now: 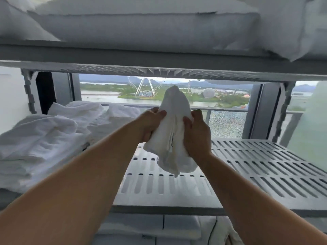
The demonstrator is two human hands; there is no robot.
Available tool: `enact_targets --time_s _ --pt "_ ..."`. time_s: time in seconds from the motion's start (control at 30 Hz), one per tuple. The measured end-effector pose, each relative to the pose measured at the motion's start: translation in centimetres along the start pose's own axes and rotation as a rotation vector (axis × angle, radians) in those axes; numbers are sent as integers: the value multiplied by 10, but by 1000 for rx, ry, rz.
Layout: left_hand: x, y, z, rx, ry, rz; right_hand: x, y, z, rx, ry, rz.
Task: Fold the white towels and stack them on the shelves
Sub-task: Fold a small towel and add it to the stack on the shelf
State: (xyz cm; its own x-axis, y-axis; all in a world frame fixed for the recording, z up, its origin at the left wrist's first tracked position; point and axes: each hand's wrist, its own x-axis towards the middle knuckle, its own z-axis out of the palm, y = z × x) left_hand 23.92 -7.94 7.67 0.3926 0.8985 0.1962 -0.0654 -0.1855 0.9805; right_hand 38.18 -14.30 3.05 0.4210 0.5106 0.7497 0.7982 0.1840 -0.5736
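Two hands clutch one bunched towel [175,106] over the shelf [256,165]: left hand [150,123] at its 9 o'clock, right hand [196,137] at 3. Shaking it flat and matching corners should fold neater.

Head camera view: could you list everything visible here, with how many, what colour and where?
middle shelf: one, grey, slotted, centre
upper shelf: one, grey, top
held towel: one, white, above middle shelf
loose towels: heap, count unclear, white, middle shelf's left
bedding: count unclear, white, on upper shelf
folded linen: count unclear, white, below middle shelf
Ferris wheel: one, white, outside, behind shelves
left hand: grips held towel's left side
right hand: grips held towel's right side
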Motion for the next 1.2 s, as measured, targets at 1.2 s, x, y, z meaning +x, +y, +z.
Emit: enact_targets --time_s 1.2 --pt "51 -119 104 353 64 -191 8 160 -40 -415 -96 95"
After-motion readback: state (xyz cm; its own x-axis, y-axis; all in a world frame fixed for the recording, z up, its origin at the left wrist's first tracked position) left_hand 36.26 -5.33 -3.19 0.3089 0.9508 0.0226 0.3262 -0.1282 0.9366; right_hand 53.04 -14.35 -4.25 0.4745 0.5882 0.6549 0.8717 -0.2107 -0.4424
